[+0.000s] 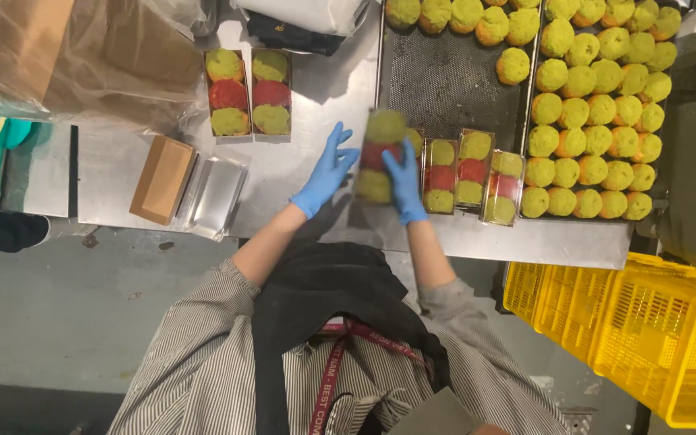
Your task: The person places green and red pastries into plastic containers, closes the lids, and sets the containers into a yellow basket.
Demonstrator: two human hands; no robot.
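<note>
Right, both hands in blue gloves are on one clear box [379, 158] of three round cakes, w/ a green one at each end and a red one in the middle. The box is blurred and sits over the steel surface [300, 97], roughly mid-scene, just left of a row of three more filled boxes [471, 174]. The left hand [328, 171] has its fingers spread open, flat against the box's left side. The right hand [405, 180] lies on the box's right side w/ fingers curled round it, so its grip is closed on the box.

Further left and farther away, two more filled boxes [249, 93] stand side by side, same green-red-green order. Near the surface's left end lies a flat brown carton [163, 179], and just beside it a silvery pouch [217, 196].

To the right, two dark baking trays [445, 80] sit next to each other. The left one is mostly bare, w/ green cakes along its far edge and one more on its right. The right one is packed w/ rows of green and orange-tinged cakes [598, 113].

A yellow plastic crate [646, 338] sits low at near right, beyond the surface's edge. The person wears a striped shirt, dark apron and a red lanyard.
</note>
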